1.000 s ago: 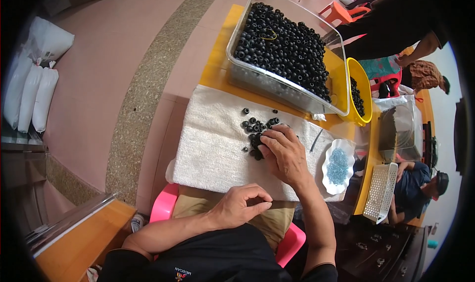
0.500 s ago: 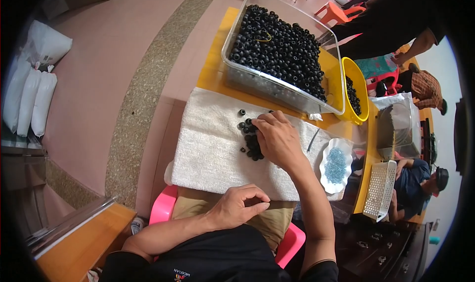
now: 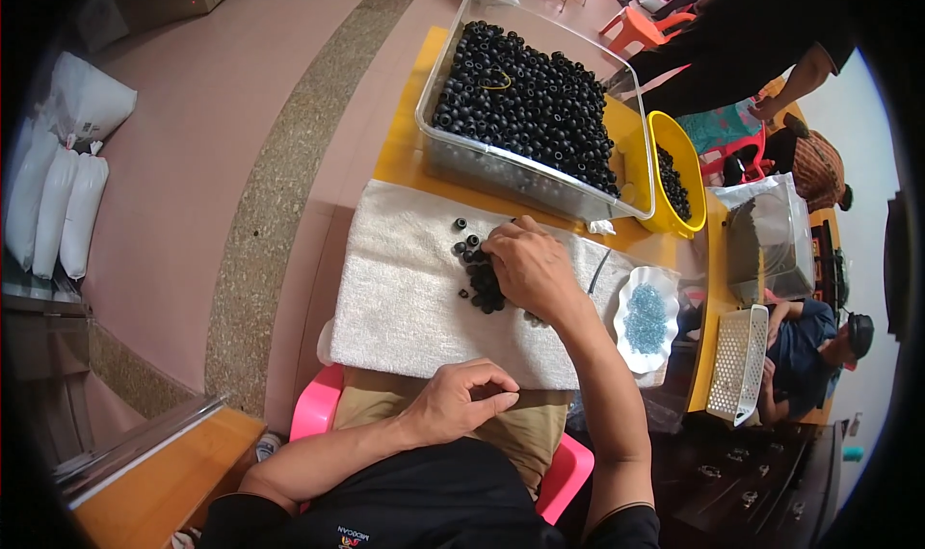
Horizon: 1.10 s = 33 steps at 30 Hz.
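Note:
A small pile of black round beads [image 3: 485, 287] lies on the white towel [image 3: 395, 298]. My right hand [image 3: 530, 267] reaches over the pile's right side, its fingers bent down among the beads and pressed together; whatever is under the fingertips is hidden. Nearer to me, at the towel's front edge, my left hand [image 3: 461, 401] is closed, thumb and index finger meeting in a loop. Anything pinched there is too small to make out. On the towel's right side sits a white scalloped dish [image 3: 624, 329] of small pale-blue beads [image 3: 647, 320].
Beyond the towel stands a clear plastic bin [image 3: 520, 159] full of black beads, with a yellow tub [image 3: 700, 202] beside it. A thin dark strip [image 3: 598, 271] lies near the dish. Further right are a white perforated basket [image 3: 738, 366] and other people.
The view has shifted slightly. My right hand stays at the bead pile with a small shift of its fingers; my left hand keeps its closed pose.

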Each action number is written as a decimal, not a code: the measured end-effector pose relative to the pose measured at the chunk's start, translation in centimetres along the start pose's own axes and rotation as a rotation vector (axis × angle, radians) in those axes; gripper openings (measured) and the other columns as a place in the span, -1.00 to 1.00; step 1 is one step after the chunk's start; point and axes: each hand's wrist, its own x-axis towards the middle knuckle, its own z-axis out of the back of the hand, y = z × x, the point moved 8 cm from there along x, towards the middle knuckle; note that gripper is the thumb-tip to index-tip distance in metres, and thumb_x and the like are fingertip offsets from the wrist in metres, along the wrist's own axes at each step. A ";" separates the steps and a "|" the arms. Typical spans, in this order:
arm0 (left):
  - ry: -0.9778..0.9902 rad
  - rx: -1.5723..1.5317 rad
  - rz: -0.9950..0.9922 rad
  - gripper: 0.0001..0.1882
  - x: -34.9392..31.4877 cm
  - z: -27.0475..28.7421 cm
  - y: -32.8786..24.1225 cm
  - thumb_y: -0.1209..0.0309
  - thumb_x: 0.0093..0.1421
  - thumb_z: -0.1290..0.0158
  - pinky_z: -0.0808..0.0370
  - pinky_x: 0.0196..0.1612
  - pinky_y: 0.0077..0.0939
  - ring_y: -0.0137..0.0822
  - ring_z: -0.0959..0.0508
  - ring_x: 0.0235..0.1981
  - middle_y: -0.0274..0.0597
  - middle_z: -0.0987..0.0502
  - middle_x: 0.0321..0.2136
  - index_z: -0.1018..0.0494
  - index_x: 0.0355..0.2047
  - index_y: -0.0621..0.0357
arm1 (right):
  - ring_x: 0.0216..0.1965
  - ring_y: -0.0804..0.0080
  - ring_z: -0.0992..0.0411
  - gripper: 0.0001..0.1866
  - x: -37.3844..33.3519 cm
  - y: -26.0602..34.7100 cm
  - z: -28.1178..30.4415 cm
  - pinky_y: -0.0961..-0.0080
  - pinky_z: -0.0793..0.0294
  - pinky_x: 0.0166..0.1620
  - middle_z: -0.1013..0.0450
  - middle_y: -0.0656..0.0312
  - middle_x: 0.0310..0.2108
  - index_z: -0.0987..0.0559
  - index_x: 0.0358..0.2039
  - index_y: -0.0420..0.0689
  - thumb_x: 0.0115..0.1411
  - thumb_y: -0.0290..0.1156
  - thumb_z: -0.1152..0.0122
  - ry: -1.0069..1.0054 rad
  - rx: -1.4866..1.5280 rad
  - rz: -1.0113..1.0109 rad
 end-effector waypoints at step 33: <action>-0.097 -0.055 0.097 -0.90 -0.1 1.0 1.3 0.53 0.19 -0.18 -0.46 -0.29 -0.70 -0.63 -0.50 -0.38 -0.37 -0.55 -0.38 -0.55 -0.27 0.27 | -0.39 0.17 -0.47 -0.92 -12.6 -1.4 0.1 0.40 -0.46 -0.31 -0.47 0.08 -0.41 -0.56 -0.32 -0.21 0.15 -0.55 -0.24 -0.424 0.552 -0.152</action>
